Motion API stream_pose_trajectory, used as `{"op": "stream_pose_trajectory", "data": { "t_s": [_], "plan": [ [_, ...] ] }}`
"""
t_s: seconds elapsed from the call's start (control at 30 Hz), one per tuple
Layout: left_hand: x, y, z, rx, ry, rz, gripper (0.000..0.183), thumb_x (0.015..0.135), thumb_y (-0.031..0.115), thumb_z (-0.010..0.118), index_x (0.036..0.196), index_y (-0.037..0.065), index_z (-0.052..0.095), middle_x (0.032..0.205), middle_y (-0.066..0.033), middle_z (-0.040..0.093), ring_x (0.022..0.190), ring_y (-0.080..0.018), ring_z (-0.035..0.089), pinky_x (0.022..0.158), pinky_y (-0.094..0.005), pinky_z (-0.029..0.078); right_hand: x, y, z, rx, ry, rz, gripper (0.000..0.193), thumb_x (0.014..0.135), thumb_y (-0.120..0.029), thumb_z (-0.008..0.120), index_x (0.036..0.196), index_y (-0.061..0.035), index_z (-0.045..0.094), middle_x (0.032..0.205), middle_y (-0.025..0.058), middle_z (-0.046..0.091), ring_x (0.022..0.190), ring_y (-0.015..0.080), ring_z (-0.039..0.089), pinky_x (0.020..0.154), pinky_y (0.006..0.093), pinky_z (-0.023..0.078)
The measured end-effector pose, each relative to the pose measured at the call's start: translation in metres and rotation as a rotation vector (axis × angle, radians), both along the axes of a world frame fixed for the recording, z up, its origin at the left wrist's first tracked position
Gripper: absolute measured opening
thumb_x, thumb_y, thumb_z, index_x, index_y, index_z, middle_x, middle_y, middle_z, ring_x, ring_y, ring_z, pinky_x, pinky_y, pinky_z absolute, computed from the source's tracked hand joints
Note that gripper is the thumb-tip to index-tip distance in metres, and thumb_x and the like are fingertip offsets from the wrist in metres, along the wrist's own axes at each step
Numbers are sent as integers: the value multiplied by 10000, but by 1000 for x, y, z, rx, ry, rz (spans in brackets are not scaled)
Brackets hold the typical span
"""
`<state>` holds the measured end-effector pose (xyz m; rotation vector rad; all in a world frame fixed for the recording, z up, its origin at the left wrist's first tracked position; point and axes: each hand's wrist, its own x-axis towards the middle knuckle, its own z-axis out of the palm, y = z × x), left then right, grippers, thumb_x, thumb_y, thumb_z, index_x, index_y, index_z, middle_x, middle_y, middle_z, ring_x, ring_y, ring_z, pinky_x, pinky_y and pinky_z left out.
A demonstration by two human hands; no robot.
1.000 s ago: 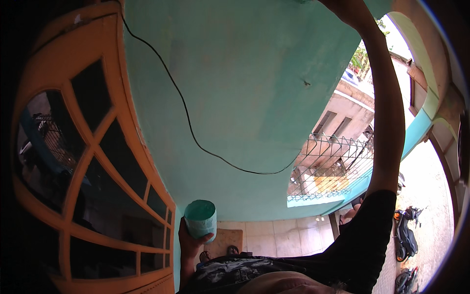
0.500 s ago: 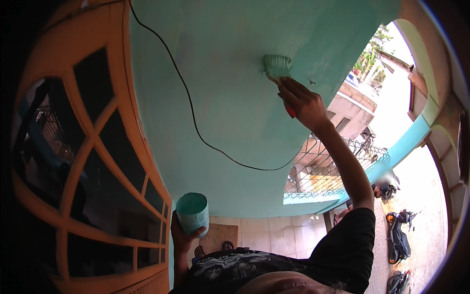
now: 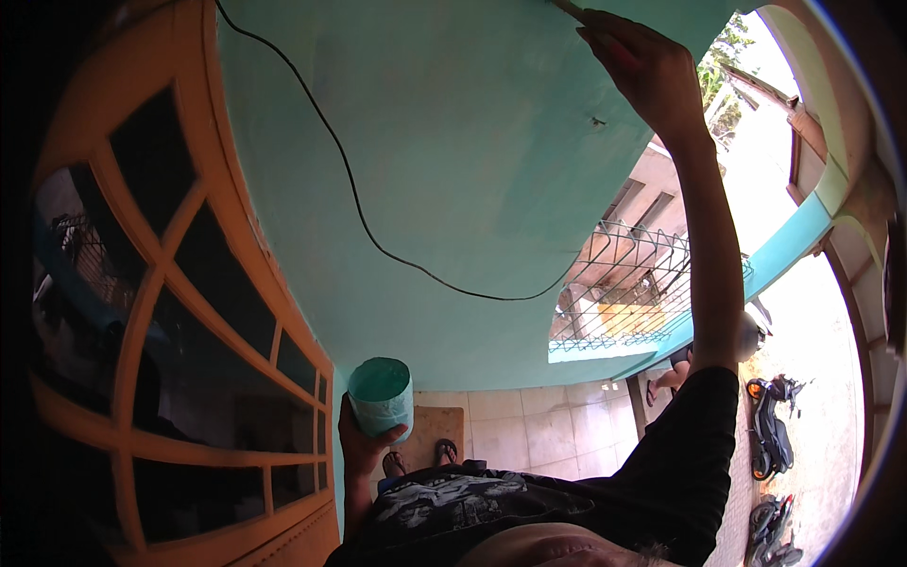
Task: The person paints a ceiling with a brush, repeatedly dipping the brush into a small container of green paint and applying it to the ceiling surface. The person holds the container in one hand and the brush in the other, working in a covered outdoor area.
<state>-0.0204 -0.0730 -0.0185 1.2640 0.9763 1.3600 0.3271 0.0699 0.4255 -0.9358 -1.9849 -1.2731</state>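
Note:
My right hand (image 3: 654, 80) reaches high up the green wall (image 3: 453, 180), its fingers closed round the handle of a paintbrush (image 3: 568, 8). Only the pale end of the handle shows; the bristles lie beyond the top edge of the picture. Low on the left, my left hand (image 3: 363, 442) grips a turquoise paint-smeared cup (image 3: 385, 412) from below and the side. The cup is upright, its open top facing up, with green paint coating its inside wall.
A black cable (image 3: 351, 184) hangs in a curve across the wall. To the left stands an orange-framed window (image 3: 142, 321) with dark panes. A wire grille (image 3: 619, 298) fills an opening at right. Motorbikes (image 3: 773, 425) and a partly hidden person (image 3: 673, 370) are outside. A brown mat (image 3: 436, 427) lies underfoot.
My right hand has moved up and to the right with the paintbrush, taking the bristles out of view. The cup in my left hand stays nearly where it was.

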Motion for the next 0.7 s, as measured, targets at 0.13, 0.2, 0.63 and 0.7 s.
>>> {"op": "stream_pose_trajectory", "data": {
  "t_s": [0.13,0.2,0.63,0.7],
  "plan": [
    [-4,-4,-7,16,94,35,852,606,344,952,1286,47,531,1177,-120,644,1072,-271,644,924,-419,520,26,25,-81,148,-210,-187,334,897,-166,742,1225,-135,691,1232,71,703,1081,219,709,767,327,629],
    [-6,-2,-6,12,126,28,860,610,343,950,1296,46,525,1188,-120,642,1087,-275,641,933,-424,518,40,26,-127,116,-244,-236,326,875,-134,716,1197,-115,668,1272,91,675,1168,232,674,762,298,642],
    [-22,5,-46,-33,16,-11,1005,629,360,932,1444,37,440,1295,-134,601,1176,-273,613,1002,-432,497,18,-7,-108,191,-133,-99,255,853,-160,735,1098,-213,692,1166,-39,712,1019,143,715,625,250,604],
    [-21,2,-39,-50,72,-21,1007,631,357,937,1445,35,437,1299,-133,602,1178,-270,613,1008,-430,495,-5,5,-84,241,-126,-156,198,967,-154,662,1136,-67,719,1100,97,753,924,212,744,777,339,626]
  ]
}}
